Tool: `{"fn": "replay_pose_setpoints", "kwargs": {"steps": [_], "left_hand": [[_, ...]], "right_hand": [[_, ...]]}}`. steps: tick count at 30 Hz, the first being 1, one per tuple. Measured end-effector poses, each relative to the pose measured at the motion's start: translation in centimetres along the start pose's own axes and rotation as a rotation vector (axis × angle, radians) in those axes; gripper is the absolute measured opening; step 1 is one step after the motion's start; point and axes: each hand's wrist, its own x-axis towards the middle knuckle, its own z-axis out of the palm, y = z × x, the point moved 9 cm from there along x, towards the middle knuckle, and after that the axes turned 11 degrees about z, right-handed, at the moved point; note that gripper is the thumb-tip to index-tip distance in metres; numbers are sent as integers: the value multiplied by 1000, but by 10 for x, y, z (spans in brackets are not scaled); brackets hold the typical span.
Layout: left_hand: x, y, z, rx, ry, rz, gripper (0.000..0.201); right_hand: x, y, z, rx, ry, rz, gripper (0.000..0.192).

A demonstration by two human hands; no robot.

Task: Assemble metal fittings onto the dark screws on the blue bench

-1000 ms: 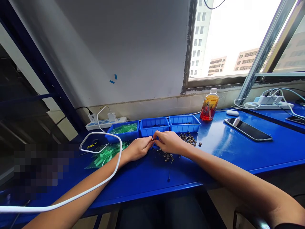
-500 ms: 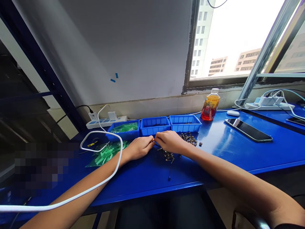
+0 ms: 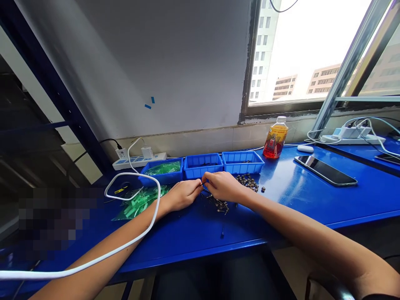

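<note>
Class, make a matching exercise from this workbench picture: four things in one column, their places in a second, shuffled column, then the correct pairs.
Things:
1. bottle
2. phone
3. power strip
4. green parts bag

Places:
A. on the table left of the left hand
B. under the window, beyond the bins
C. against the wall, left of the bins
D. flat on the table, far right

Pairs: 1-B, 2-D, 3-C, 4-A

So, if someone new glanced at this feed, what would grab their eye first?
Probably the two hands meeting mid-bench: the left hand and right hand pinch a tiny part between their fingertips, too small to identify. Behind them stands a row of three blue bins, the leftmost holding green bags. Farther right, an orange drink bottle stands by the bright window.
</note>
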Motion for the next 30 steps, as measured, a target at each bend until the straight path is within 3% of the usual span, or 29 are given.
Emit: {"fn": "replay_pose_setpoints", "kwargs": {"steps": [12,30], "left_hand": [[-1,-1,-1,4,6,-41,24],[-1,2,-2,34,-1,-46,29]], "right_hand": [[2,2,1,-57,23,41,24],[1,1,-1,-22,28,20,19]]}}
